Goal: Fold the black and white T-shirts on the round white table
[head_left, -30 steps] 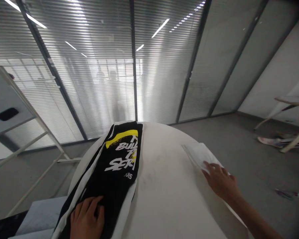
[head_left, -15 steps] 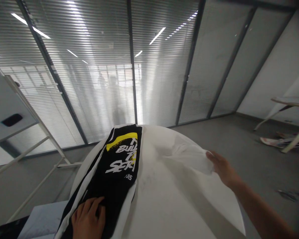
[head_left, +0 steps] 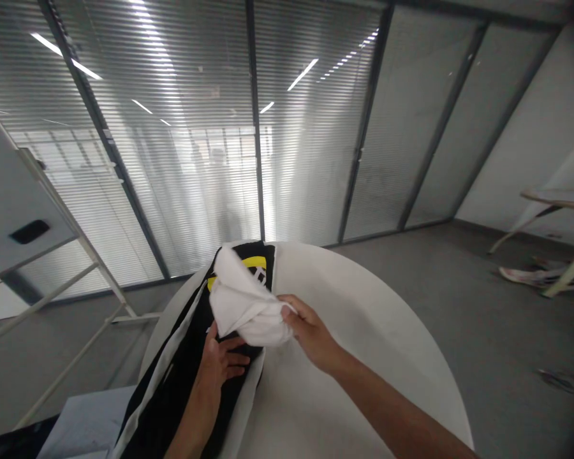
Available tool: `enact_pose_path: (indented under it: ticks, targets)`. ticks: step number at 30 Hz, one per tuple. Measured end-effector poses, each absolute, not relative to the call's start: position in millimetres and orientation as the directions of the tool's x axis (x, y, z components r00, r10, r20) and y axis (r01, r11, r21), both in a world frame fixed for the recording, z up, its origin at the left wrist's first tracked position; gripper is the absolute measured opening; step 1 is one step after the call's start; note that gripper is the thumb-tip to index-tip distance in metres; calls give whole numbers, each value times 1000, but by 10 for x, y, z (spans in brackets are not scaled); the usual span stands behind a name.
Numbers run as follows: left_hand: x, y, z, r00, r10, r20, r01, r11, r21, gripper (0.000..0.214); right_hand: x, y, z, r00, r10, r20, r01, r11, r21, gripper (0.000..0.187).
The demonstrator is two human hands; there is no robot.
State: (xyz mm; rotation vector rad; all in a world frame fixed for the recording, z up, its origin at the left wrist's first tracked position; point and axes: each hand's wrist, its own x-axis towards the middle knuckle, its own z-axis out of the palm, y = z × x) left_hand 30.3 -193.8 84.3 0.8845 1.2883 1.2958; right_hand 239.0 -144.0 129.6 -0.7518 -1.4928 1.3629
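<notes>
A black garment (head_left: pixel 172 389) with white edging and a yellow-and-white print lies folded in a long strip on a round white table (head_left: pixel 363 319). Above its printed part, a bunched white cloth (head_left: pixel 251 303) covers most of the lettering. My right hand (head_left: pixel 310 328) pinches this cloth at its right end. At the cloth's lower left edge is my left hand (head_left: pixel 220 363), its fingers spread over the black fabric and its thumb pointing up beside the cloth. Whether the white cloth belongs to the garment cannot be made out.
On the left stands a whiteboard (head_left: pixel 14 191) on a metal frame. Pale sheets (head_left: pixel 86 417) lie low at the left beside the table. Behind is a glass partition with blinds (head_left: pixel 196 191). A wooden-edged chair (head_left: pixel 555 199) is at the right.
My right hand has brought the white cloth from the table's right side leftward over the black garment. My left hand has moved up and right along the garment, toward the cloth.
</notes>
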Motion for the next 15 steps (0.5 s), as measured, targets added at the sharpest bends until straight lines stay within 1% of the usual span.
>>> enact_pose_path:
  ticks: [1,2,3,4,6,8,9,11,12,13,15]
  targets:
    - [268,-1921,818,-186,968,-170,-190,135,973,75,2260,-1483,1262,-445,861,248,-129,212,-969,40]
    - [220,-1931,777,-233,963,-134,-153,100,983,71,2150,-1523,1225,-527,814,243,-105,222,-969,38]
    - [162,-1965,725,-298,952,-74,-69,56,996,65,2061,-1557,1187,-593,775,217,-70,219,-973,36]
    - [100,-2017,668,-366,930,2,55,20,998,57,1991,-1584,1151,-647,741,182,-33,211,-977,36]
    - [-15,-2146,560,-427,888,169,332,-19,943,44,1890,-1616,1094,-713,694,105,24,175,-984,41]
    - [-95,-2261,505,-362,881,305,532,-74,844,37,1811,-1620,1062,-752,655,74,51,170,-984,47]
    - [-117,-2302,506,-317,882,348,585,-107,804,36,1771,-1614,1057,-756,649,85,55,193,-980,48]
    - [-133,-2350,562,-250,891,379,616,-155,772,36,1679,-1587,1067,-732,668,134,74,273,-959,45]
    - [-133,-2360,608,-253,892,374,604,-156,782,37,1630,-1565,1083,-712,685,156,84,304,-949,39]
    - [-133,-2365,658,-266,897,354,577,-146,804,38,1584,-1537,1106,-693,701,170,87,315,-945,32]
    - [-149,-2370,745,-324,902,284,494,-94,864,40,1511,-1460,1177,-669,723,171,68,289,-955,21]
